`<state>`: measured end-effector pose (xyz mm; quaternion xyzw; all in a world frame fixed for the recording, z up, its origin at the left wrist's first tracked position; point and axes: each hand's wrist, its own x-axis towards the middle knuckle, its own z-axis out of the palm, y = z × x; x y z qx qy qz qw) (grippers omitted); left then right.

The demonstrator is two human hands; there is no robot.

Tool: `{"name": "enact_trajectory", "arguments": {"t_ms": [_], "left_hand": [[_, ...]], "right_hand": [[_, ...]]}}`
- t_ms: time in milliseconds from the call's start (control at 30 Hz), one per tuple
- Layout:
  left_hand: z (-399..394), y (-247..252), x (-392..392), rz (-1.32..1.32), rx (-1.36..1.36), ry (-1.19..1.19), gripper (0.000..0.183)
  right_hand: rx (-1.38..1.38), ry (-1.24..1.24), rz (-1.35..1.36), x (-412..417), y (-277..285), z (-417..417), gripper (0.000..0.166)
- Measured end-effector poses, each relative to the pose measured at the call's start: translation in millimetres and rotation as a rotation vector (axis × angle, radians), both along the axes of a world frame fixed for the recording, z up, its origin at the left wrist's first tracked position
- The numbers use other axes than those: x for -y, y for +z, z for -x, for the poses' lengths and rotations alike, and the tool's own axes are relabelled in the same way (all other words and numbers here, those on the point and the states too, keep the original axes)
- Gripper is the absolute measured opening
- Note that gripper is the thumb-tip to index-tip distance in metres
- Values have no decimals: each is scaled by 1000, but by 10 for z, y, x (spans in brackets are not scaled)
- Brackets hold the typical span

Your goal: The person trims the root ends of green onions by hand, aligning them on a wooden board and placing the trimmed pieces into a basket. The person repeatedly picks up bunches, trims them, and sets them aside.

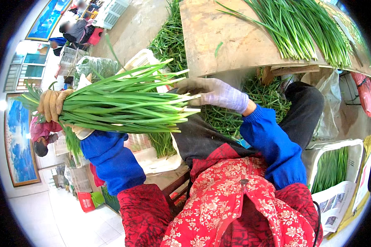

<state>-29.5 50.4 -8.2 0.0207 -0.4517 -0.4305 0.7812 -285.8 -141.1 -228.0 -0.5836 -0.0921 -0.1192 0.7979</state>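
A thick bunch of garlic chives [126, 103] lies sideways in my left hand [52, 103], which wears a tan-coated work glove. Its fingers wrap around the leafy part, and the pale stem ends point right. Just beside those ends is my right hand [216, 92], in a pale purple knit glove with a soiled palm side. Motion blurs its fingers, so whether they pinch a stem is unclear. Beyond it, more garlic chives [284, 34] lie in piles on a wooden board [210, 40], with a long knife [347, 38] at the right.
Loose green trimmings [170, 40] heap beside and below the board. A white plastic basket [160, 162] with chives stands at my left, another basket [355, 148] at my right beside newspaper [334, 203]. Several people sit farther off, one in pink [44, 129].
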Motion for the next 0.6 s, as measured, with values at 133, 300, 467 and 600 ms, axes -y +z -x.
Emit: {"name": "enact_trajectory", "arguments": {"t_ms": [133, 300, 467, 600], "left_hand": [[26, -39, 106, 13, 8, -21, 17], [0, -30, 140, 12, 23, -35, 18], [-62, 6, 243, 40, 45, -86, 20], [-9, -73, 307, 55, 78, -149, 21]], "right_hand": [[6, 51, 0, -20, 114, -62, 50], [-123, 44, 16, -81, 244, 42, 32], [-124, -178, -5, -42, 70, 77, 30], [-301, -245, -35, 74, -18, 186, 32]]}}
